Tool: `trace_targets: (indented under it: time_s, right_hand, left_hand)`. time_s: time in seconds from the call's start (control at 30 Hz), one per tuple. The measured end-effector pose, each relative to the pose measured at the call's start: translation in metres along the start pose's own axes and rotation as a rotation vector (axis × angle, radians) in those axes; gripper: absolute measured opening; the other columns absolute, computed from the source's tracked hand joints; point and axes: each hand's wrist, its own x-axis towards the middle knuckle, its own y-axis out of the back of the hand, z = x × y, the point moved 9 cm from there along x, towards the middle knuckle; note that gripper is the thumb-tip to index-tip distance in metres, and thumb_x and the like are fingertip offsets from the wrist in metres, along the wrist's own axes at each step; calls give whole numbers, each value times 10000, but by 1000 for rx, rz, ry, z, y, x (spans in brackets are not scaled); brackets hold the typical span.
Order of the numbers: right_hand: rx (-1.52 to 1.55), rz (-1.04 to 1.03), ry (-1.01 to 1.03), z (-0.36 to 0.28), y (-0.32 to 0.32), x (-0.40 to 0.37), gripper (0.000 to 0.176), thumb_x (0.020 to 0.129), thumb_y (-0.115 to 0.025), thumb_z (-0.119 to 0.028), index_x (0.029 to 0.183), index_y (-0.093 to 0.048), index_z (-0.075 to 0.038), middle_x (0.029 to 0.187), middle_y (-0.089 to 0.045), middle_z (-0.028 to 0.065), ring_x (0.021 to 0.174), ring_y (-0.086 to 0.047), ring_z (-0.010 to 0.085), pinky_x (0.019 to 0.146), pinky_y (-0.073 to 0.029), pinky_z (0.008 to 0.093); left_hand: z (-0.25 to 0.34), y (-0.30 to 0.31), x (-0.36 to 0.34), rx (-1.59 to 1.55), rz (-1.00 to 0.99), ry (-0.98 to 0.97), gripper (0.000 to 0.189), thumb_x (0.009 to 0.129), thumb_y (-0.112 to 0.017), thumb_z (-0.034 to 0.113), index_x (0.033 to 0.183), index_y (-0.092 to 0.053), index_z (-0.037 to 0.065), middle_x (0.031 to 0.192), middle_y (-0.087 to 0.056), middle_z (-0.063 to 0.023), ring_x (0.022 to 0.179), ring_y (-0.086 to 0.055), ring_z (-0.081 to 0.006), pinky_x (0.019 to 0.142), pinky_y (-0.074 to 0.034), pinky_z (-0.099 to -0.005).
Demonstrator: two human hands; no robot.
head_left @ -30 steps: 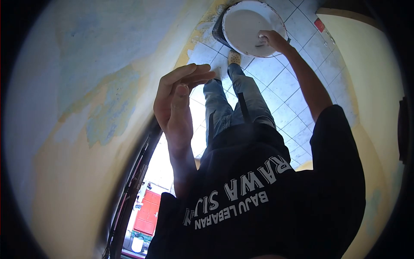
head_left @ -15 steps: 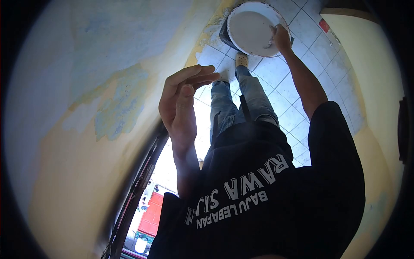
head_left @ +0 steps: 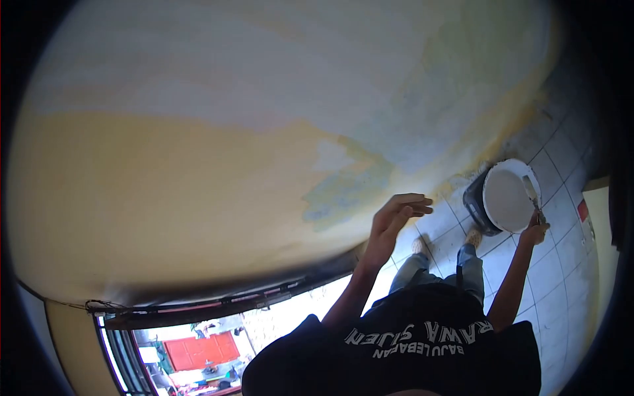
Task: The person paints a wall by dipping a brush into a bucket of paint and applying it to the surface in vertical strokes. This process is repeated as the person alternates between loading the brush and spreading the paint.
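A round white basin of pale, smooth material rests on a dark container on the tiled floor. At its near right rim, my right hand is closed around a putty knife, whose blade lies over the basin. My left hand is raised in front of the wall, fingers bent loosely and apart from the thumb, holding nothing. The wall is yellow with broad pale grey areas and a bluish-green patch.
Pale floor tiles surround my sandalled feet. A dark-framed opening lies at lower left, with a red panel and assorted items beyond it. A small red object is on the right.
The view has swung toward the wall and opening, so the basin and body appear farther right. The putty knife's blade now shows clearly over the basin. My left hand stays raised.
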Motion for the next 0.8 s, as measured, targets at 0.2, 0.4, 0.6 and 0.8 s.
trace_targets:
  time_s: [0.2,0.4,0.6,0.8]
  right_hand:
    - [-757,55,635,-88,-38,-110,614,1064,-531,-481,1302,-556,85,1131,-756,183,1021,-747,305,899,-599,430]
    - [-310,-158,828,-160,-131,-320,396,1051,-619,-317,1222,-600,40,1139,-730,139,1022,-728,265,888,-598,365]
    - [744,-603,256,-174,-215,-544,174,1042,-630,-118,1143,-590,18,1134,-695,200,1005,-714,245,878,-643,359]
    - [808,-671,234,-185,-247,-632,130,1057,-588,-95,1119,-561,17,1130,-692,221,856,-736,246,836,-649,358]
  left_hand:
    - [49,39,-24,77,-30,-203,308,1078,-480,129,1300,-595,-50,1224,-695,-210,1118,-692,-315,991,-523,-423]
    - [73,74,-45,81,-150,-318,300,1087,-501,164,1275,-596,-51,1191,-698,-212,1069,-708,-331,978,-536,-456]
    - [82,144,-82,-28,-114,-369,298,1090,-489,155,1291,-588,-42,1185,-699,-205,1078,-703,-326,986,-527,-445]
    - [92,161,-108,-73,-236,-383,301,1087,-486,157,1298,-589,-32,1188,-700,-189,1080,-700,-320,1004,-517,-445]
